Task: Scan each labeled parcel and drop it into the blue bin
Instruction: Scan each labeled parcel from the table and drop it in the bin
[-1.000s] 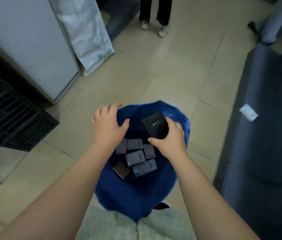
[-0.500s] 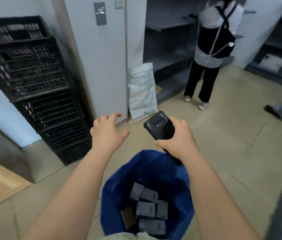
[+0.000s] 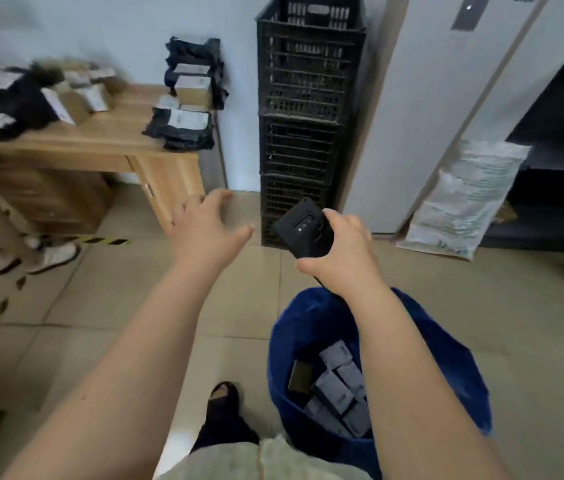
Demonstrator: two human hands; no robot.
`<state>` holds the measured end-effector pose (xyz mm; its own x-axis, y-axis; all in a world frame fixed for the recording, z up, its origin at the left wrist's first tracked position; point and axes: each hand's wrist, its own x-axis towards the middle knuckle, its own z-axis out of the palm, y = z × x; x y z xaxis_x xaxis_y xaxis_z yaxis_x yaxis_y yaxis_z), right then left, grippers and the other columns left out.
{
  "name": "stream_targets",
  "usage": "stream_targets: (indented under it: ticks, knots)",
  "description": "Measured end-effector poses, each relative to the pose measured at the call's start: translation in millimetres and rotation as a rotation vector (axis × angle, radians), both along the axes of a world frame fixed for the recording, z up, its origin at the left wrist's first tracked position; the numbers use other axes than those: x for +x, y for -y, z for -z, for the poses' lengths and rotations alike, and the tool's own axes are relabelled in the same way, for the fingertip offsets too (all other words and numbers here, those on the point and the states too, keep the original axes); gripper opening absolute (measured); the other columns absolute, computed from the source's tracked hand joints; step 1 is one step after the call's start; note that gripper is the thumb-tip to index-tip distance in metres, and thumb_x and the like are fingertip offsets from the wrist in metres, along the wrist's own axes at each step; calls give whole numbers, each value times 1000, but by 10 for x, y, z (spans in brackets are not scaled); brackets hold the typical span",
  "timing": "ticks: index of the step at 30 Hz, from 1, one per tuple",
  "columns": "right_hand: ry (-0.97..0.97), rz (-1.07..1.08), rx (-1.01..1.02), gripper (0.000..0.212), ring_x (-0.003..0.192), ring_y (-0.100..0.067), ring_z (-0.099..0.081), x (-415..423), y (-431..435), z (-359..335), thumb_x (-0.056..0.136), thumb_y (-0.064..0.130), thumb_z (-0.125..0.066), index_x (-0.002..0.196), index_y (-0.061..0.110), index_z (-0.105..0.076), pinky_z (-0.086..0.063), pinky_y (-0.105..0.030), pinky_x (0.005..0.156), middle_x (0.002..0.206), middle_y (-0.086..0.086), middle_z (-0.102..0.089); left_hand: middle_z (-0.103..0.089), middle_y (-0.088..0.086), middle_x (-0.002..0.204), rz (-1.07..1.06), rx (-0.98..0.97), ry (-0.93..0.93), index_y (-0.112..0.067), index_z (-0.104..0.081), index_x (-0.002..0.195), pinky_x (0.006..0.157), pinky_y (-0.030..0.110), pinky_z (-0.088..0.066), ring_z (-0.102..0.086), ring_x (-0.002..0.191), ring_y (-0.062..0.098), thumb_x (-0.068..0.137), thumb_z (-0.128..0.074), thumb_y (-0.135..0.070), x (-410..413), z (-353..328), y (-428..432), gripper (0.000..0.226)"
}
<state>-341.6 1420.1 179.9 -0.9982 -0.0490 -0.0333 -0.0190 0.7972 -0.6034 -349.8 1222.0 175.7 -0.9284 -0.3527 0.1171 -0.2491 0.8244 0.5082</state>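
1. Here, the left hand (image 3: 204, 230) reaches forward over the tiled floor with its fingers spread and loose. It holds nothing, and its fingertips point toward the near corner of the wooden table (image 3: 107, 133).
2. The right hand (image 3: 339, 258) is wrapped round the lower body of the black scanner (image 3: 303, 233). The scanner's head tilts up and away, above the far rim of the blue bin (image 3: 453, 358).
3. The blue bin stands on the floor under the right forearm, which crosses its opening and hides part of the inside. The binned parcels (image 3: 336, 386), grey and labeled, lie piled at its bottom, with one brown piece at their left edge.
4. More parcels lie on the wooden table:
   - a black-bagged stack (image 3: 183, 124) at its right end;
   - a wall stack (image 3: 193, 77) behind that one;
   - a blurred heap (image 3: 41, 95) further left, too smeared to count.
5. A tower of black crates (image 3: 308, 109) stands against the wall just right of the table, directly beyond the scanner.
6. Right of the crates is a white cabinet (image 3: 429, 98). A white sack (image 3: 467, 199) leans at its foot, with dark shelving (image 3: 557, 150) beyond.
7. Striped floor tape (image 3: 100, 241) runs in front of the table, near another person's shoes (image 3: 55, 256) at the left. The wearer's sandalled foot (image 3: 221, 396) stands just left of the bin.
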Motion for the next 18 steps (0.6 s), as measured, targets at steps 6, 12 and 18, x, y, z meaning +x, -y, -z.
stream_targets:
  ticks: [6,12,18]
  knots:
    - [3,-320,61,66,110,-21,-39,328,1083,125,68,36,-78,126,31,-47,-37,-38,89,112,7,-38,-50,3,137,-301,-9,71,-39,-50,134,105,48,-33,-37,132,32,82,-68,-54,945,260,993,58]
    - [-37,-583,108,64,113,-25,-45,892,2283,158,65,40,-78,121,30,-50,-44,-46,94,117,2,-46,-47,4,142,-533,20,143,-38,-47,138,109,50,-31,-35,135,32,83,-67,-57,1943,412,1982,62]
    - [-20,-784,52,60,106,-27,-51,1690,3763,233,54,40,-75,110,32,-53,-50,-47,90,110,1,-51,-50,9,138,-845,34,129,-33,-49,139,103,49,-36,-41,128,36,83,-68,-54,3225,339,3261,62]
